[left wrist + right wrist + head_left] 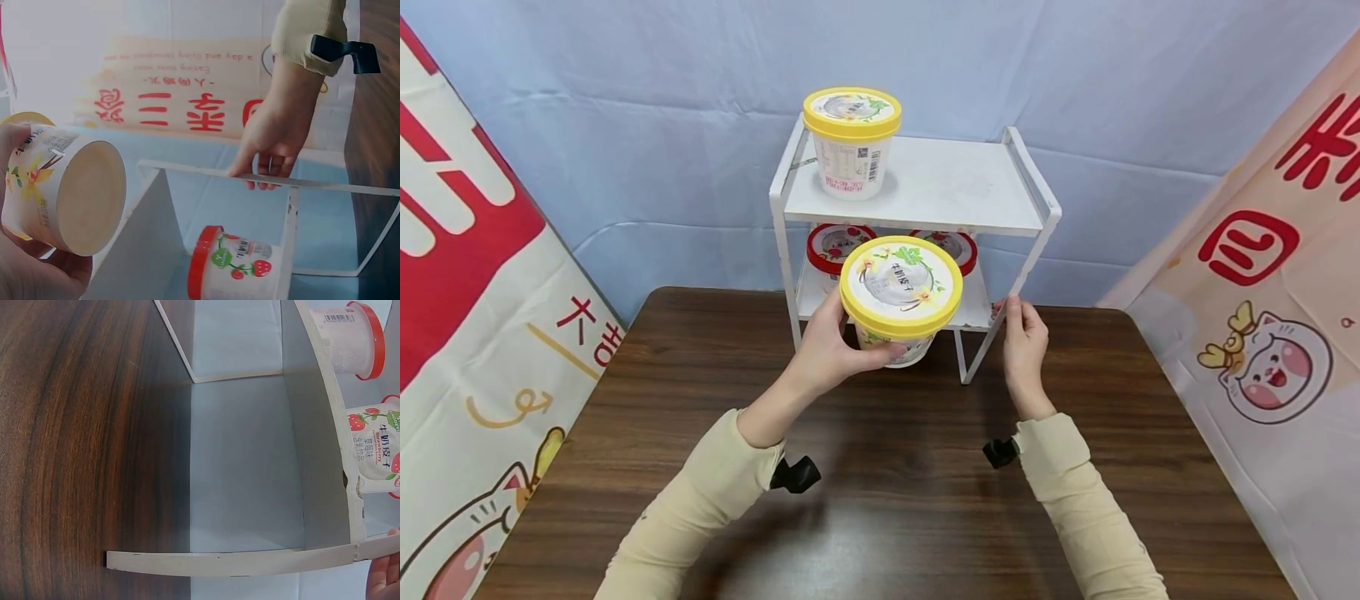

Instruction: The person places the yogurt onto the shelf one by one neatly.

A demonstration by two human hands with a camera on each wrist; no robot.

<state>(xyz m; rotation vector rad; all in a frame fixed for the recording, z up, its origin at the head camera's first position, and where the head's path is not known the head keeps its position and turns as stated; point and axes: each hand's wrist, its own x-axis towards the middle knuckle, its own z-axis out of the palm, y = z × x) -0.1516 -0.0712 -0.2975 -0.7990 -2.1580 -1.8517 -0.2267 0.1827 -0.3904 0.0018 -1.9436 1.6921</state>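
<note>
My left hand (829,350) grips a paper tub with a yellow lid (901,285), fingers and thumb round its side. The tub is held in front of a white two-tier shelf (951,179), its lid tilted toward the head camera; in the left wrist view its pale bottom (92,199) faces sideways. My right hand (1026,340) pinches the shelf's right front leg between thumb and fingers. A second yellow-lidded tub (852,146) stands at the left of the top tier. Behind the held tub, two red-lidded tubs (833,243) sit on the lower tier, partly hidden.
The shelf stands near the back of a dark wooden table (895,500). A pale blue cloth (700,108) hangs behind it. Printed banners (1262,275) flank the table on both sides. A black wrist mount (796,475) sits at each cuff.
</note>
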